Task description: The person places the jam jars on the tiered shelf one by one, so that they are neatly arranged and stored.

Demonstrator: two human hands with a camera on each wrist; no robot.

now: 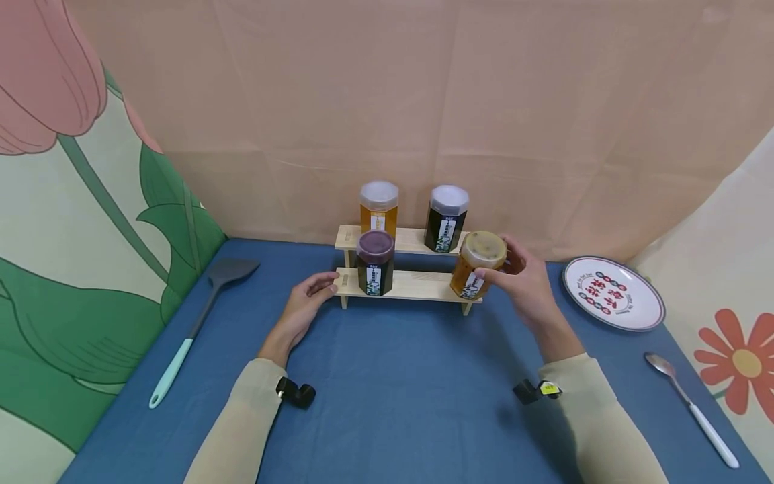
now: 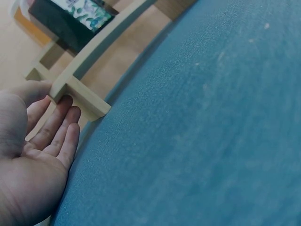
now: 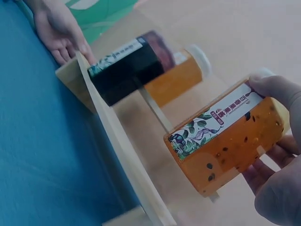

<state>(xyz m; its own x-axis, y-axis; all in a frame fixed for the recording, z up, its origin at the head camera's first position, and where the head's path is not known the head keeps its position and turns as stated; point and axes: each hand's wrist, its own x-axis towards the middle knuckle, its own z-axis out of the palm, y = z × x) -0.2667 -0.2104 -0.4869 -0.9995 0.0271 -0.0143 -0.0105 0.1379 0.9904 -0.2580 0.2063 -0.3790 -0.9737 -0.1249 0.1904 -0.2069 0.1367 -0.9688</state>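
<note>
Blue bench [image 1: 393,403]: covered in a blue cloth, it carried everything, so there was loads of flat room to work in front of the rack.
Rack [image 1: 417,286]: pale wood, two steps, sat near the back of the bench. Looked light, so I'd say steadying it while a jar got set on it was the smart call.
Plate [image 1: 613,294]: white with a red and dark pattern, well off to the right, not in the way.
Spatula [image 1: 196,323]: grey head, mint handle, lay far left.
Spoon [image 1: 689,398]: lay front right, also clear of things.
Other jars: yellow jar [image 1: 379,208] and dark jar [image 1: 446,218] stood on the top step, purple-lidded jar [image 1: 375,262] on the lower one.
Orange jar [image 1: 478,265]: tilted, lid leaning towards the camera, at the right end of the lower step. Couldn't tell if its base touched the wood. My take: stand it upright before letting go, label out, base fully on the board.
Right hand [image 1: 526,286]: fingers curled round the orange jar, thumb [image 3: 275,87] up near the lid end.
Left hand [image 1: 305,306]: fingers [image 2: 59,129] relaxed and straight-ish, tips against the rack's left end, gripping nothing.
</note>
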